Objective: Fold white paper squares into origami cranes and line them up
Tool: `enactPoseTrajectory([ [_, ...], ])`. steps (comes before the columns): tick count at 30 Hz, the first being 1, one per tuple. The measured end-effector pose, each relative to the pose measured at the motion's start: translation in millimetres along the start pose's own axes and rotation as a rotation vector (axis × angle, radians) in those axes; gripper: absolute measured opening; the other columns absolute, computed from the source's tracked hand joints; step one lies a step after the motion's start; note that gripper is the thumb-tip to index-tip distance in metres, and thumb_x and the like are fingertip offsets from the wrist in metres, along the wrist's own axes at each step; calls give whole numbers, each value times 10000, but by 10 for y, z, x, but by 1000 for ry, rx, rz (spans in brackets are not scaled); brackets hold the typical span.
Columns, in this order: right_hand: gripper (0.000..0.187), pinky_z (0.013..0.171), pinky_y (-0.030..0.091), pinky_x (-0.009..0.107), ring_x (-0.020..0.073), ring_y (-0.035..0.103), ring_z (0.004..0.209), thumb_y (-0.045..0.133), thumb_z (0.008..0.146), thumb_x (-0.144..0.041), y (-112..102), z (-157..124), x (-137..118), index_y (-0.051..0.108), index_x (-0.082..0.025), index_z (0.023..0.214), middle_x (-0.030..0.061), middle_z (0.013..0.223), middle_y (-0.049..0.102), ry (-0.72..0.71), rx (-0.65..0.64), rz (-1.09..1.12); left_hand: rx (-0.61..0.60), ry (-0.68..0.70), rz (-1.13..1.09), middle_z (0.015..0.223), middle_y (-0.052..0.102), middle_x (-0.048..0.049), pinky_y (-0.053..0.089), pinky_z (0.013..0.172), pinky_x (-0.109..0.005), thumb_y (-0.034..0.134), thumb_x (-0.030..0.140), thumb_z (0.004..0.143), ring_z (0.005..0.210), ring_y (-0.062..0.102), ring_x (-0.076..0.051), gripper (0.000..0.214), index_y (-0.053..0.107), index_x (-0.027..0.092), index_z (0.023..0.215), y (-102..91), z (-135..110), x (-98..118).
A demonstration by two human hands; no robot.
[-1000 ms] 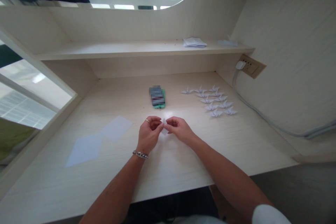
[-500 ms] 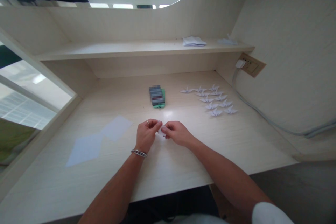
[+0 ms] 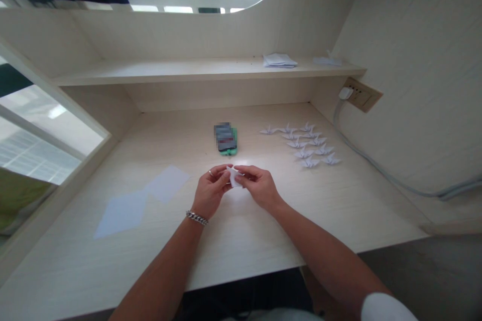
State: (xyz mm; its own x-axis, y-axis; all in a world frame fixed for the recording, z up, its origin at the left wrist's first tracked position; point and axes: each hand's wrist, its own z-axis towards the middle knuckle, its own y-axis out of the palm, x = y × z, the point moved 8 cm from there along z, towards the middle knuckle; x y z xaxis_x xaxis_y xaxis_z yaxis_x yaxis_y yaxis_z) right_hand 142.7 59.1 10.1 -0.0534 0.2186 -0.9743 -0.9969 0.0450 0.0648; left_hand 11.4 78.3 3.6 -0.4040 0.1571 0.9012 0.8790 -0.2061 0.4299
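Both my hands meet over the middle of the pale wooden desk [image 3: 241, 241]. My left hand [image 3: 211, 191], with a ring and a chain bracelet, pinches one side of a small folded white paper [image 3: 235, 177]. My right hand [image 3: 259, 185] pinches its other side with fingertips. The paper is held just above the desk surface, partly hidden by my fingers.
Two flat white paper squares [image 3: 145, 195] lie to the left. A phone in a green case [image 3: 226, 139] lies behind my hands. Several folded paper cranes [image 3: 307, 143] sit at the right. A grey cable [image 3: 376, 163] runs from a wall socket [image 3: 359, 94]. Folded papers [image 3: 278, 60] rest on the shelf.
My hands have shifted slightly away from me and lifted the paper a little; my fingers have worked round the fold. Everything else on the desk lies as before.
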Motion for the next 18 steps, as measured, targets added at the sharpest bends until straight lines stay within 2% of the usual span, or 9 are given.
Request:
enactPoseTrajectory([
  [3,235,676,514,293,161,627,765,689,771,-265,8,-25,-108,739,-264,1000,44,984,692,-91,-2,-57,-20,1,-40,736,666,8,531,642,-231,799,291,665,682,622,-101,304,699,183,932,14,-4,-1],
  [11,228,790,518,329,194,644,904,678,788,-222,8,-58,-230,742,-289,996,42,974,703,-188,3,-88,-35,-44,-60,766,684,-7,536,636,-229,795,296,674,681,632,-103,273,678,173,888,7,-5,-24],
  [14,217,677,522,301,168,635,783,695,768,-246,13,-41,-155,749,-278,976,40,954,700,-124,-7,-25,-42,-46,-70,744,682,-7,538,624,-232,783,299,693,659,634,-104,249,668,165,868,14,-10,-6],
  [18,239,510,476,265,125,572,588,771,665,-296,22,15,21,766,-225,893,31,808,704,48,-22,142,-61,-52,-66,725,689,-17,556,636,-278,761,310,718,649,652,-132,240,653,153,864,36,-21,15],
])
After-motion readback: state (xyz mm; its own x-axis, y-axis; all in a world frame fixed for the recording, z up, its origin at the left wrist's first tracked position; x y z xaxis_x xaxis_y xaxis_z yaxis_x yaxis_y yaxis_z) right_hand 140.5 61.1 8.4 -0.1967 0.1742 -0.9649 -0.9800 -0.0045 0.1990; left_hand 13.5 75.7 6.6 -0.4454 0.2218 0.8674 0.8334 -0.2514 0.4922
